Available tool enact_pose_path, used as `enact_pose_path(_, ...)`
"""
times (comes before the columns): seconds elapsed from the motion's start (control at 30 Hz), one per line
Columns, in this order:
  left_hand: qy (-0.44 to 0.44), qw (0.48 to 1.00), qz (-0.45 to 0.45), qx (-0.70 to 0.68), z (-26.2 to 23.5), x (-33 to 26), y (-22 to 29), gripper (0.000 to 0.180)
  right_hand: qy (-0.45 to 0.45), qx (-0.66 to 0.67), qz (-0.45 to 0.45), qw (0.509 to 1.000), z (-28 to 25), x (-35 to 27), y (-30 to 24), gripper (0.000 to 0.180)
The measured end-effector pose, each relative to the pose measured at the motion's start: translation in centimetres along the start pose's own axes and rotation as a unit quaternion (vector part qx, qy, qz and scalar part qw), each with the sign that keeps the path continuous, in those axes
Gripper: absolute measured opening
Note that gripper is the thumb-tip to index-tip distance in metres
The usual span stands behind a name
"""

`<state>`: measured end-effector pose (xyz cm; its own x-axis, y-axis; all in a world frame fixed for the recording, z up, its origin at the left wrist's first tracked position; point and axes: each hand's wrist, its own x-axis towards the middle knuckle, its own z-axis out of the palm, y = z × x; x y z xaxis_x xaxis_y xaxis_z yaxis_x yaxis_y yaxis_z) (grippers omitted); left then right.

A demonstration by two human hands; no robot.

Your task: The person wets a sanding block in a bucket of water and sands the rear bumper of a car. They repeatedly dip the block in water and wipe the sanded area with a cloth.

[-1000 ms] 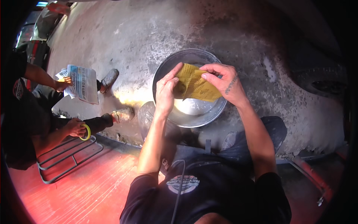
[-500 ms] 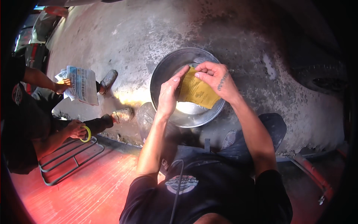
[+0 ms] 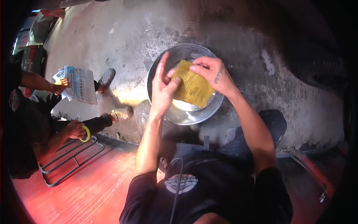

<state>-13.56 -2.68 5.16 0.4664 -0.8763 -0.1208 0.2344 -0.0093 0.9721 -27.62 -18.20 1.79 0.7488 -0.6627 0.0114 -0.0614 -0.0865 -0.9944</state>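
The floor (image 3: pixel 123 41) is grey concrete, worn and blotched with dark stains and pale flaked spots. Strong light falls on it left of the basin (image 3: pixel 212 106), a round metal one; the upper right sinks into shadow. At the lower left the ground turns red and glossy, streaked with pale lines, and a dark tubular rack (image 3: pixel 76 161) stands on it. A red bar (image 3: pixel 313 173) slants across the lower right.

At the left a co-worker in dark clothes has a newspaper (image 3: pixel 84 84) in one hand and a yellow ring (image 3: pixel 87 133) in the other. One shoe (image 3: pixel 107 79) rests on the concrete beyond the newspaper.

The yellow sheet (image 3: pixel 192 89) is above the basin, between the person's hands. The right hand (image 3: pixel 212 71) pinches its upper edge, thumb in front. The left hand (image 3: pixel 163 87) has its grip on the left edge, thumb on the face, forefinger sticking up clear of the sheet; the fingers behind are partly hidden.

Half a second ago the left forefinger lay along the sheet's upper corner; now it is raised away. The sheet looks squarer and faces the camera more; a second ago it spread wider, with a crease down it. The basin sits slightly higher and further left in view. The newspaper and ring are held much as before.
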Motion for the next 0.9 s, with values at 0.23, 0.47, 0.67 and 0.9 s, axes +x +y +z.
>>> enact_pose_path(0.23, 0.106, 0.952, -0.015, -0.286, -1.6, -0.2, -2.4, 0.054, -0.019, 0.087, 0.008, 0.996, 2.7, 4.4, 0.2, 0.025)
enact_pose_path(0.47, 0.262, 0.962, 0.072, -0.016, -7.6, -1.1, -4.3, 0.034, -0.175, -0.441, 0.053, 0.879, 4.7, 5.6, 7.7, 0.038)
enact_pose_path(0.67, 0.281, 0.953, 0.035, 0.111, -6.9, -2.6, -5.4, 0.031, -0.173, -0.429, 0.187, 0.867, 9.3, 6.5, 11.7, 0.052)
enact_pose_path(0.9, 0.310, 0.948, 0.023, 0.070, -7.9, -3.0, -4.5, 0.025, -0.153, -0.164, 0.154, 0.962, 3.1, 6.4, 4.5, 0.047)
